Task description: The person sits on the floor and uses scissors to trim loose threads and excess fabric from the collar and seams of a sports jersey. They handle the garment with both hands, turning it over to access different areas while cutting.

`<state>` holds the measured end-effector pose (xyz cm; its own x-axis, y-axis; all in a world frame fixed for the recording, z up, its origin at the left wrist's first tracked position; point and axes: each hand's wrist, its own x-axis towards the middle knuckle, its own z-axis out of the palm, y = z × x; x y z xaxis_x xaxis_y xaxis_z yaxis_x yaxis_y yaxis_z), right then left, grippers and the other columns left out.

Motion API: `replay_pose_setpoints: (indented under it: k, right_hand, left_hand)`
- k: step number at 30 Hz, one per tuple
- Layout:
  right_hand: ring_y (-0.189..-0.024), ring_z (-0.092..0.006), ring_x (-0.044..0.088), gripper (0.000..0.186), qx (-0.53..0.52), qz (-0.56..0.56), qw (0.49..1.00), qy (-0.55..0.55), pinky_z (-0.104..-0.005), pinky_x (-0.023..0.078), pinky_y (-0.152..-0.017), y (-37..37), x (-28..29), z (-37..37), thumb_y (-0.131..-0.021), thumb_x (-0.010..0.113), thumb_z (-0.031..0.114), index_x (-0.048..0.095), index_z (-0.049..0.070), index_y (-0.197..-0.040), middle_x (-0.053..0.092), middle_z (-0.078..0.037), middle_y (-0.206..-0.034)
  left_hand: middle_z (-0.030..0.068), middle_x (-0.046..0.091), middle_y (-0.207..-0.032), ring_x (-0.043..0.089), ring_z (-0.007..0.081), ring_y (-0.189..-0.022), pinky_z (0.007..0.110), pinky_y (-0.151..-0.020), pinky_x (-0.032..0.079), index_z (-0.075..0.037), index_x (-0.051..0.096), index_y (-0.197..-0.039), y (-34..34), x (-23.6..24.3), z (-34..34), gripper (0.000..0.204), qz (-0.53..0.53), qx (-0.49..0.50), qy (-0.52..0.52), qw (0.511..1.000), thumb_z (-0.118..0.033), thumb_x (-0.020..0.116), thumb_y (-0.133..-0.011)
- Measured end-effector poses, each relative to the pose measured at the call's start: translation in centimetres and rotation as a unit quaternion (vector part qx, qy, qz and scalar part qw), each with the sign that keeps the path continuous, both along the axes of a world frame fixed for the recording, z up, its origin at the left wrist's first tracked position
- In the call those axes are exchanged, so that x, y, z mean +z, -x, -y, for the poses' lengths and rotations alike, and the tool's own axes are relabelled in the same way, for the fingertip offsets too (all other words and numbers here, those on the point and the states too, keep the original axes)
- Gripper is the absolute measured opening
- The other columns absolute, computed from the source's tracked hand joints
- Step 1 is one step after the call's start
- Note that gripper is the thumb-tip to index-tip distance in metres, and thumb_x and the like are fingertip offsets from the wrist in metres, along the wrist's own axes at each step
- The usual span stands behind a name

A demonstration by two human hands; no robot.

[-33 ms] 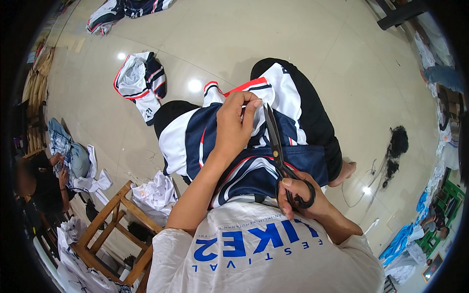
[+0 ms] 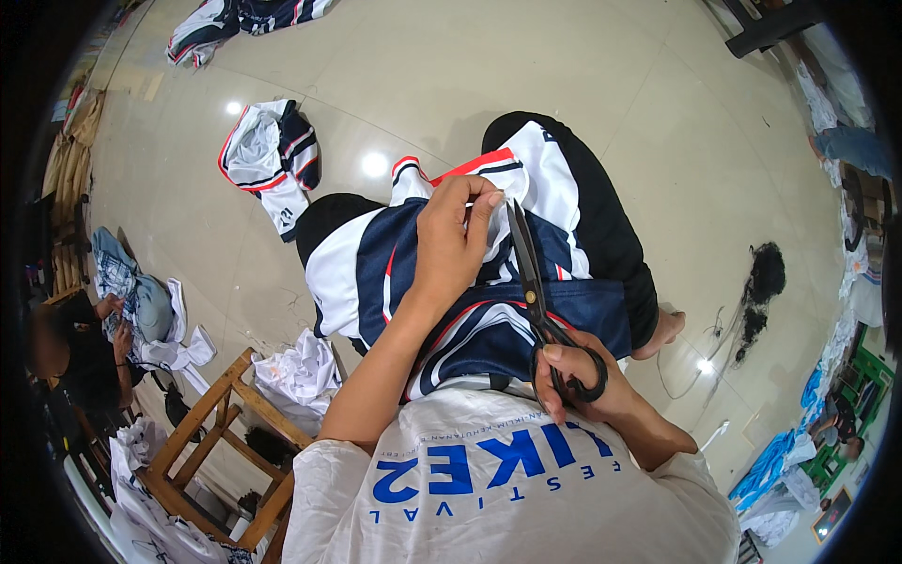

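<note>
Across my lap lies a navy, white and red sports jersey (image 2: pixel 371 258), over black trousers. My right hand (image 2: pixel 587 371) is closed round the handles of black scissors (image 2: pixel 529 282). Their blades point away from me over the garment, slightly parted, with the tips right beside my left fingertips. Above the white and red part of the jersey, my left hand (image 2: pixel 451 235) is closed in a pinch of thumb and forefinger. What is between those fingertips is too small to make out.
A similar jersey (image 2: pixel 268 155) lies on the floor ahead left, more jerseys (image 2: pixel 230 21) farther off. A wooden stool (image 2: pixel 221 432) and white cloth (image 2: pixel 301 376) are near left. Another person (image 2: pixel 89 348) handles cloth at far left. Black thread scraps (image 2: pixel 763 282) lie on the right.
</note>
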<state>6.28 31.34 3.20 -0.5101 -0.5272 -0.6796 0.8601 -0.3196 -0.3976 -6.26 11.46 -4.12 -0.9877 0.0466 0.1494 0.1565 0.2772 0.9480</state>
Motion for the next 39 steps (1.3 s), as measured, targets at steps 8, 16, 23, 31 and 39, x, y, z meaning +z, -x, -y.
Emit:
replay_pose_setpoints:
  k: [8, 16, 23, 31, 39]
  right_hand:
    - [-0.049, -0.018, 0.061, 0.034, 0.003, 0.009, 1.0, -0.007, -0.0301, 0.05, -0.045, 0.5, 0.1, 0.2, -0.103, 0.059, 0.034, 0.057, 0.004, -0.088, 0.062, -0.011, -0.061]
    - [-0.047, -0.0165, 0.059, 0.037, 0.019, -0.005, 0.999, -0.026, -0.0296, 0.05, -0.044, 0.5, -0.1, 0.4, -0.103, 0.058, 0.035, 0.058, 0.004, -0.084, 0.061, -0.01, -0.06]
    - [-0.047, -0.0169, 0.059, 0.037, -0.048, -0.019, 0.998, -0.031, -0.0296, 0.05, -0.044, 0.7, 0.2, -0.3, -0.103, 0.056, 0.034, 0.058, 0.002, -0.085, 0.06, -0.01, -0.06]
    - [-0.053, -0.0162, 0.061, 0.029, -0.13, -0.288, 0.905, -0.283, -0.0265, 0.049, -0.053, 6.1, -0.2, -1.2, -0.098, 0.068, 0.027, 0.054, 0.002, -0.092, 0.063, -0.011, -0.064]
    - [-0.062, -0.0219, 0.069, 0.053, 0.081, -0.407, 0.711, -0.567, -0.0336, 0.053, -0.06, 14.9, -3.3, 2.1, -0.082, 0.087, 0.045, 0.057, 0.001, -0.082, 0.065, -0.01, -0.066]
  left_hand:
    - [0.0137, 0.064, -0.091, 0.062, 0.0263, -0.077, 0.034, -0.067, 0.051, 0.003, 0.062, -0.099, 0.4, -0.5, 0.1, 0.013, -0.038, -0.013, 0.026, 0.999, -0.009, 0.064, -0.101]
    - [0.0134, 0.063, -0.091, 0.061, 0.0271, -0.077, 0.034, -0.067, 0.05, 0.002, 0.062, -0.102, -0.5, -0.4, -0.1, 0.01, -0.025, -0.024, 0.032, 0.999, -0.008, 0.065, -0.1]
    - [0.0155, 0.063, -0.1, 0.064, 0.0269, -0.084, 0.035, -0.075, 0.053, 0.002, 0.061, -0.102, -2.1, 3.0, 1.9, 0.017, 0.053, 0.059, -0.029, 0.996, -0.011, 0.051, -0.106]
    - [0.0011, 0.052, -0.073, 0.051, 0.0063, -0.067, 0.025, -0.062, 0.045, -0.003, 0.056, -0.089, -11.3, -2.6, 23.9, 0.033, 0.118, 0.363, 0.168, 0.909, -0.027, 0.052, -0.11]
    - [0.0192, 0.069, -0.12, 0.068, 0.0257, -0.109, 0.037, -0.09, 0.055, 0.003, 0.062, -0.128, -18.8, -4.2, 30.7, 0.032, 0.263, 0.318, 0.296, 0.862, -0.017, 0.065, -0.102]
